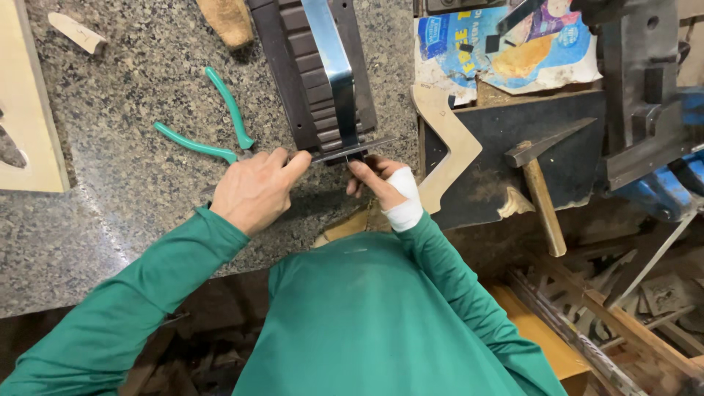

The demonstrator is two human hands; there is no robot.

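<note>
A dark brown slatted piece (312,73) lies on the speckled granite counter (132,95), with a shiny metal strip (331,59) running along it. At its near end sits a thin metal crossbar (352,150). My left hand (253,191) pinches the left end of that crossbar with thumb and forefinger. My right hand (385,187), wrapped in a white bandage, holds the crossbar's middle from below. Green-handled pliers (213,128) lie just left of my left hand.
A hammer (539,187) rests on a dark board at right, beside a light wooden cut-out (447,143). A blue vise (660,187) and dark metal block stand far right. A pale wooden board (29,110) lies at the left edge. Scrap wood fills the lower right.
</note>
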